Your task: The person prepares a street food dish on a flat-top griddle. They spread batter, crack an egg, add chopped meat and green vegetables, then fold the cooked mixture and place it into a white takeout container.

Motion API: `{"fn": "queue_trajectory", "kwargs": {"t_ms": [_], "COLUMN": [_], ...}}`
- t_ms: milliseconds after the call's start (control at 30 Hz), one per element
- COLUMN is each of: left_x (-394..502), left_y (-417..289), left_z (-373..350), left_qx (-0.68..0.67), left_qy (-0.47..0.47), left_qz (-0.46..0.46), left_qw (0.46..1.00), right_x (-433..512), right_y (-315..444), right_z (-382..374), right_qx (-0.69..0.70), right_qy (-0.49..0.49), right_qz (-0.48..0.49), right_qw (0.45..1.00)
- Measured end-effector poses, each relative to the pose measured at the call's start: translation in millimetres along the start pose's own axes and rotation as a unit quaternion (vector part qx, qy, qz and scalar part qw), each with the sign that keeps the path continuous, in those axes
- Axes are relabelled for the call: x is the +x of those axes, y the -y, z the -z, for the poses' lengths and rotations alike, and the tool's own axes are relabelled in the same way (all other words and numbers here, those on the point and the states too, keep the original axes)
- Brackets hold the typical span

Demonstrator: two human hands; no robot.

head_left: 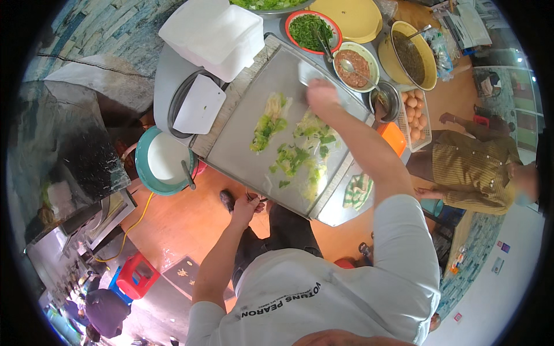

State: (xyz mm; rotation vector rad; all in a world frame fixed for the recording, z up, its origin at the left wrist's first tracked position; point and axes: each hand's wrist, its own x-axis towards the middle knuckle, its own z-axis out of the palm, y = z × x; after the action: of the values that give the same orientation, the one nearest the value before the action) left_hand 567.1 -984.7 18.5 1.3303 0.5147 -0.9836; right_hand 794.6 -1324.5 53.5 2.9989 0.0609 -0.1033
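Note:
My right hand (322, 95) is closed around a blurred, flat white scraper (308, 72) over the far side of a flat metal tray (236, 112). Just below this hand, chopped lettuce (309, 127) lies spread in a thin, translucent layer. To its left sits a separate narrow heap of lettuce (269, 125) in a similar pale layer. My left hand (247, 207) is at the tray's near edge, fingers closed on a small, thin dark tool that is mostly hidden.
Around the tray stand bowls of chopped greens (309, 32), minced meat (352, 67) and dark sauce (409, 56), eggs (415, 114), white foam boxes (216, 34) and a striped cloth (358, 191). A teal bucket (142, 160) holds white liquid. Another person (471, 173) stands at right.

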Motion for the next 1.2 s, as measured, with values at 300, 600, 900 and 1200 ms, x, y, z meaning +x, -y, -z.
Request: {"fn": "queue_trajectory", "kwargs": {"t_ms": [300, 600, 900, 1200], "left_x": [-9.0, -29.3, -14.7, -28.5], "left_y": [-4.5, 19.5, 30.8, 23.9], "left_z": [-10.0, -4.3, 8.6, 12.0], "left_qx": [0.01, -0.003, 0.018, 0.001], "left_qy": [-0.002, 0.01, 0.009, 0.009], "left_qz": [0.029, 0.034, -0.035, -0.025], "left_qw": [1.0, 0.999, 0.999, 1.0], "right_x": [-35.5, -62.2, -168.9, -224.5], "right_y": [-177.5, -152.1, 7.3, 90.5], "right_z": [30.0, 23.4, 50.5, 61.9], "right_qx": [0.179, 0.14, 0.163, 0.127], "right_qy": [0.147, 0.129, 0.189, 0.188], "right_qz": [-0.153, -0.107, -0.052, -0.032], "right_qw": [0.961, 0.976, 0.967, 0.973]}}
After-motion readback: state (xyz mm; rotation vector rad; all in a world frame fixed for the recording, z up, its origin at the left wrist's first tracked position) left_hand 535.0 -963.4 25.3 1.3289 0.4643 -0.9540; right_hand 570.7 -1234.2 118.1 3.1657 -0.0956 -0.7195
